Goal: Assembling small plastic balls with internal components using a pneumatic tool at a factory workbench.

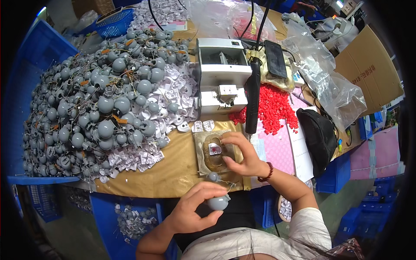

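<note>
dozens of grey balls (106,104) lay heaped between nine and ten o'clock, outsizing the white machine (225,71) at twelve. near the dial's centre sat a metal block (201,160) with an oval recess. toward four o'clock, the right hand (249,158) had thumb and forefinger parted over that recess; whether they touched anything could not be told. at six o'clock, the left hand (193,212) was curled, thumb and fingers closed round one grey ball (218,203). that ball looked light, hard and smooth, perhaps slippery, so its round sides seemed the surest hold. a smaller grey ball (213,176) showed at the block's six o'clock edge, the thin wires beside it probably fragile. smallest, a white piece (215,149) with a reddish spot lay in the recess, seemingly light, stiff plastic, best pinched by its rim.
</note>
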The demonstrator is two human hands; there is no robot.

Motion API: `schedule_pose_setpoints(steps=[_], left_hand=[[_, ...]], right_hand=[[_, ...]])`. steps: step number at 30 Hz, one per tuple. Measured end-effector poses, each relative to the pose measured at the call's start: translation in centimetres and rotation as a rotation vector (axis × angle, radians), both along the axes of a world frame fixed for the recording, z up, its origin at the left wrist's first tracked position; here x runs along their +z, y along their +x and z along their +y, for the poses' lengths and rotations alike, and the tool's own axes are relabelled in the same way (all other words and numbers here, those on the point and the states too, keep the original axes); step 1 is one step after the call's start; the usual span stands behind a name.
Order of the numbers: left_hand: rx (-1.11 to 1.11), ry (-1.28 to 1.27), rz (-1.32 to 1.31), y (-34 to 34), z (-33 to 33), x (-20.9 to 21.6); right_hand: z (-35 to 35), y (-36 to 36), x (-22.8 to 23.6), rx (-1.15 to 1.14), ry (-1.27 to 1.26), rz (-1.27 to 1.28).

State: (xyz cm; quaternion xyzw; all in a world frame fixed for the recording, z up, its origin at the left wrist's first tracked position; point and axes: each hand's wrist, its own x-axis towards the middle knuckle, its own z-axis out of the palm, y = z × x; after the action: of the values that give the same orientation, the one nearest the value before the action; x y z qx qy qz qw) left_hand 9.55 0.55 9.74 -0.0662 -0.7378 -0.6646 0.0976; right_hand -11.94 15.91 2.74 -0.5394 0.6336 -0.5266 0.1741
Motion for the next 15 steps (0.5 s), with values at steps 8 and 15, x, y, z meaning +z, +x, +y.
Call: schedule_pose_setpoints(steps=[8, 15], left_hand=[[0.33, 0.614, -0.213, -1.0, 1.3, -5.2], [0.477, 0.578, -0.238, -1.1, 1.1, -8.9]], right_hand=[[2.0, 0.1, 1.7, 0.315, 0.405, -0.874], [0.4, -0.3, 1.0, 0.034, 0.289, 0.017]])
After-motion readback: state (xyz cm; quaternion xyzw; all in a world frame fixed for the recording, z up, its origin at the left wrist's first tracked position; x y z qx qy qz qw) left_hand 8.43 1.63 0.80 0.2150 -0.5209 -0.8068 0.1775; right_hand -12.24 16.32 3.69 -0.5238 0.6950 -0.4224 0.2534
